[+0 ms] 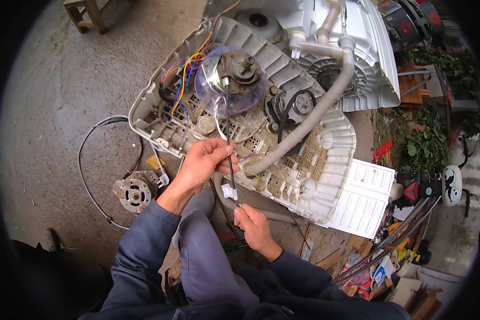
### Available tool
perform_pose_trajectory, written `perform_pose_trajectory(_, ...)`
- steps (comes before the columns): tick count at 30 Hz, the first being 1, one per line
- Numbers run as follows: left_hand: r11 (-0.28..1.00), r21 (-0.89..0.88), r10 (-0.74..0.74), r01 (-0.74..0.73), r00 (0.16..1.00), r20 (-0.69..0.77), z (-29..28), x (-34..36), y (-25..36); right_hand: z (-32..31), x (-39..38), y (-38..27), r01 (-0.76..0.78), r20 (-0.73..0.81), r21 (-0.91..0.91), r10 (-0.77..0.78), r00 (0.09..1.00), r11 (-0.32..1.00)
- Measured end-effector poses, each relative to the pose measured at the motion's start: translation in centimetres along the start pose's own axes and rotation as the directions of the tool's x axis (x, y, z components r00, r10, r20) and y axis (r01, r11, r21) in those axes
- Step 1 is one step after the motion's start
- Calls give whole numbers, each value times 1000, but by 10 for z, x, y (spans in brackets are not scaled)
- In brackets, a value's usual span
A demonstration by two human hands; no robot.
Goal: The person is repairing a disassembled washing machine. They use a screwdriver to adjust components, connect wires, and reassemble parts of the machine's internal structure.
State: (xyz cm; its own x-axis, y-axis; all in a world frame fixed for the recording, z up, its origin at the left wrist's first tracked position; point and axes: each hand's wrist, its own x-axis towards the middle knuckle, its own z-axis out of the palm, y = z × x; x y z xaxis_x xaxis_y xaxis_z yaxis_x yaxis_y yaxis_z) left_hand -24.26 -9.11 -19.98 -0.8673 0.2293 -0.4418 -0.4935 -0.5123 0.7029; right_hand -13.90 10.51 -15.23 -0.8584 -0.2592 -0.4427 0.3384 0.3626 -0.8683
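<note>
A thin black cable [228, 122] runs from a translucent round cover [230, 80] on the upturned white washing machine base [304, 160] down toward me. My left hand [205, 160] pinches this cable partway along. My right hand [253, 224] grips its lower end, just below a small white plastic connector [229, 191]. Bundles of coloured wires [186, 69] lie on the base's left side. A grey corrugated hose [309, 120] crosses the base diagonally.
A loose electric motor [135, 192] with a black cord [90, 165] lies on the concrete floor at left. A second white machine body [357, 48] sits behind. Cardboard scraps, boxes and tools [378, 266] litter the right. A wooden stool [85, 13] stands far left.
</note>
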Motion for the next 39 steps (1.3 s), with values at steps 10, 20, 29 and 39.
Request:
perform_pose_trajectory(10, 1000, 3, -1, 1, 1000, -28, -4, -6, -1, -3, 24, -7, -123, 81, 198, 109, 991, 972)
perform_pose_trajectory(20, 1000, -3, -6, 6, 1000, 10, -10, -20, -11, 19, 0, -2, 31, -11, -98, -33, 999, 995)
perform_pose_trajectory(29, 999, -32, -19, 19, 1000, 21, -9, -14, -15, 14, -1, 5, 3, -10, -143, -4, 1000, 990)
perform_pose_trajectory(39, 999, -22, -36, 36, 999, 3, -9, -17, -16, 15, 1, 7, -15, -18, -124, 13, 1000, 992)
